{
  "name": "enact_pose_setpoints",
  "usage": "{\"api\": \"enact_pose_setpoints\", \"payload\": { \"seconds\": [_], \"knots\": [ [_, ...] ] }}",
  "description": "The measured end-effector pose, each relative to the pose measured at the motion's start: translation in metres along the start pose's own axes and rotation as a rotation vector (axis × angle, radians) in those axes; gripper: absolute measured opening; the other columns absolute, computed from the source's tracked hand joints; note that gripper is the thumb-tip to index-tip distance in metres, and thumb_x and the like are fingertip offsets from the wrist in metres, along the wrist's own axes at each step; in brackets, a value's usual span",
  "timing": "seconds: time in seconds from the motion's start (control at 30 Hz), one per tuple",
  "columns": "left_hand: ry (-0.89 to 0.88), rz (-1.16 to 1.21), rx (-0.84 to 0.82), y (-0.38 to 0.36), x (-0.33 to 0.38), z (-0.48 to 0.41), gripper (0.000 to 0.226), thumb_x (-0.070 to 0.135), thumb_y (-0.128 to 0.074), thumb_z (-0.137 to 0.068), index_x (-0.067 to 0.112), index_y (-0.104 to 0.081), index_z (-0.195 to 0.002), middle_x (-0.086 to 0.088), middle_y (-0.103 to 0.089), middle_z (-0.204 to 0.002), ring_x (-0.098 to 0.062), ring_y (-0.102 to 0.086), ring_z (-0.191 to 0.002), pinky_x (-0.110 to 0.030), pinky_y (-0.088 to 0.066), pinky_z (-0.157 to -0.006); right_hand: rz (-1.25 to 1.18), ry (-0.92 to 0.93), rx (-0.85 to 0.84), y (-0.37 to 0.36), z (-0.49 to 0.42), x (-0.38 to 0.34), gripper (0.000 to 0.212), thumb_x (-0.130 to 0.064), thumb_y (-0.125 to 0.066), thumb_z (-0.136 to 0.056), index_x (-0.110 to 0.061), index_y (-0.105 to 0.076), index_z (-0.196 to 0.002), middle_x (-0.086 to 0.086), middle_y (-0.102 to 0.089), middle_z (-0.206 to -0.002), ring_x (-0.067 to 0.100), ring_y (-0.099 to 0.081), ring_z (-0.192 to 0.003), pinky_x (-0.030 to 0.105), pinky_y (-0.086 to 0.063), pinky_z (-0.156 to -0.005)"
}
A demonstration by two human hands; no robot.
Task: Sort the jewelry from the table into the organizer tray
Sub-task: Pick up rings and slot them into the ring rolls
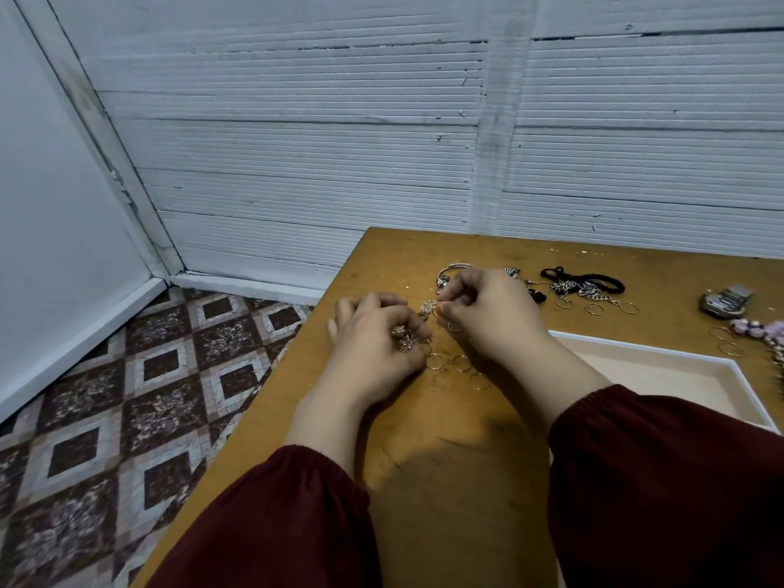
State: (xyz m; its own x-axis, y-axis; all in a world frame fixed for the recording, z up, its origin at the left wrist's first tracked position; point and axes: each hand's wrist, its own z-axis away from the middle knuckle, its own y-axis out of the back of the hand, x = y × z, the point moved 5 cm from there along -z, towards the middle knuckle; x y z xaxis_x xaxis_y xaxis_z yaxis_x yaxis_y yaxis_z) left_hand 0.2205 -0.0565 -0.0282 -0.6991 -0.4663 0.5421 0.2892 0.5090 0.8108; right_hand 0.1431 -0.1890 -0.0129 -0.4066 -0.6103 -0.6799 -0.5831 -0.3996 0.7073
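White ribbed panels form the wall (339,163) at the back, and a patterned tile floor (127,396) shows at 9 o'clock of the brown tabletop (445,481). Both arms in dark red sleeves (657,481) reach onto it, and the hands work close together near its left edge.

On the left hand (373,354) the fingers are curled round a small cluster (403,336) of gold-coloured pieces, kept against the palm side. I cannot tell what each piece is. Just at 3 o'clock of it, the right hand (492,320) pinches a sparkling ornament (429,309) between the thumb and the bent fingers. This ornament sits in the narrow gap between the two hands, at 1 o'clock of the cluster.

Three thin rings (434,360) lie flat on the tabletop at 6 o'clock of the ornament, between the wrists and near them.

At 4 o'clock of the right hand lies the tray (670,375), with a white rim and a pale pink inside, its near left part hidden by the right forearm.

More jewelry lies beyond it. A bangle (454,268) is at 12 o'clock of the right hand, partly behind the fingers. Silver chains (581,289) with a black cord (594,277) are at 2 o'clock. A watch (725,301) and pink beads (759,331) lie well apart from the hands, toward the right edge.
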Motion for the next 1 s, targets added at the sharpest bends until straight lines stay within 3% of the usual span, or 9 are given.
{"api": "enact_pose_setpoints", "payload": {
  "seconds": [0.17, 0.37, 0.47, 0.57, 0.63, 0.7, 0.77, 0.9, 1.0],
  "knots": [
    [-0.066, 0.021, 0.028, 0.0, 0.004, 0.0, 0.015, 0.029, -0.07, -0.081, 0.041, -0.062, -0.079, 0.024, -0.055, -0.093, -0.01, -0.028, -0.1, -0.026, -0.014, -0.074, 0.013, 0.024, -0.003, 0.002, 0.0, -0.003, 0.012, -0.022, -0.068, -0.081, -0.028, -0.061, -0.073, -0.012, -0.06, -0.064, 0.01, -0.06, -0.072, 0.026, -0.044, -0.065],
    [-0.095, 0.107, 0.061, 0.001, 0.006, 0.003, 0.017, 0.027, -0.07, -0.082, 0.041, -0.063, -0.078, 0.025, -0.059, -0.085, -0.012, -0.033, -0.101, -0.027, -0.02, -0.081, 0.046, 0.061, -0.001, 0.009, 0.005, -0.012, 0.015, -0.024, -0.069, -0.081, -0.029, -0.059, -0.071, -0.013, -0.061, -0.065, 0.01, -0.06, -0.072, 0.027, -0.046, -0.065],
    [-0.054, 0.289, 0.136, 0.005, 0.007, 0.005, 0.01, 0.04, -0.069, -0.073, 0.046, -0.065, -0.079, 0.023, -0.065, -0.077, -0.018, -0.053, -0.102, -0.04, -0.038, -0.094, 0.043, 0.077, 0.013, 0.018, 0.009, -0.017, 0.015, -0.023, -0.069, -0.081, -0.029, -0.059, -0.07, -0.013, -0.06, -0.065, 0.011, -0.061, -0.074, 0.028, -0.047, -0.066],
    [-0.019, 0.468, 0.154, 0.006, 0.014, 0.009, 0.021, 0.046, -0.067, -0.065, 0.045, -0.068, -0.086, 0.018, -0.069, -0.077, -0.022, -0.065, -0.091, -0.052, -0.052, -0.082, 0.051, 0.084, 0.032, 0.03, 0.016, -0.018, 0.01, -0.023, -0.069, -0.08, -0.028, -0.063, -0.073, -0.013, -0.06, -0.064, 0.01, -0.061, -0.075, 0.028, -0.047, -0.068],
    [-0.019, 0.538, 0.178, 0.01, 0.027, 0.013, 0.013, 0.025, -0.075, -0.07, 0.034, -0.07, -0.078, 0.011, -0.068, -0.071, -0.012, -0.067, -0.08, -0.04, -0.055, -0.075, 0.04, 0.081, 0.035, 0.039, 0.022, -0.015, 0.013, -0.023, -0.07, -0.079, -0.028, -0.061, -0.071, -0.013, -0.06, -0.063, 0.011, -0.061, -0.074, 0.029, -0.048, -0.069],
    [-0.051, 0.563, 0.219, 0.012, 0.036, 0.016, 0.026, 0.007, -0.076, -0.075, 0.031, -0.067, -0.075, 0.011, -0.067, -0.071, 0.0, -0.063, -0.071, -0.024, -0.052, -0.07, 0.022, 0.064, 0.042, 0.051, 0.028, -0.01, 0.017, -0.023, -0.071, -0.079, -0.029, -0.06, -0.067, -0.013, -0.06, -0.062, 0.011, -0.062, -0.072, 0.029, -0.048, -0.069],
    [-0.056, 0.582, 0.242, 0.013, 0.046, 0.02, 0.027, 0.002, -0.075, -0.076, 0.028, -0.066, -0.078, 0.01, -0.066, -0.073, 0.005, -0.06, -0.069, -0.014, -0.049, -0.067, -0.009, 0.04, 0.065, 0.066, 0.035, -0.004, 0.017, -0.021, -0.072, -0.079, -0.029, -0.061, -0.068, -0.012, -0.061, -0.063, 0.009, -0.061, -0.07, 0.028, -0.047, -0.069],
    [-0.038, 0.669, 0.273, 0.004, 0.068, 0.03, 0.029, 0.002, -0.077, -0.075, 0.029, -0.066, -0.076, 0.006, -0.068, -0.072, -0.004, -0.063, -0.069, -0.023, -0.054, -0.067, -0.097, 0.026, 0.114, 0.098, 0.058, 0.007, 0.007, -0.019, -0.072, -0.079, -0.023, -0.067, -0.076, -0.011, -0.061, -0.065, 0.003, -0.055, -0.062, 0.024, -0.042, -0.062],
    [-0.051, 0.715, 0.252, -0.006, 0.092, 0.037, 0.028, 0.003, -0.077, -0.074, 0.029, -0.066, -0.076, 0.006, -0.068, -0.071, -0.007, -0.064, -0.07, -0.025, -0.053, -0.067, -0.139, 0.026, 0.152, 0.119, 0.082, 0.019, 0.009, -0.019, -0.072, -0.08, -0.023, -0.066, -0.074, -0.011, -0.06, -0.064, -0.003, -0.052, -0.056, 0.011, -0.037, -0.053]
  ]
}}
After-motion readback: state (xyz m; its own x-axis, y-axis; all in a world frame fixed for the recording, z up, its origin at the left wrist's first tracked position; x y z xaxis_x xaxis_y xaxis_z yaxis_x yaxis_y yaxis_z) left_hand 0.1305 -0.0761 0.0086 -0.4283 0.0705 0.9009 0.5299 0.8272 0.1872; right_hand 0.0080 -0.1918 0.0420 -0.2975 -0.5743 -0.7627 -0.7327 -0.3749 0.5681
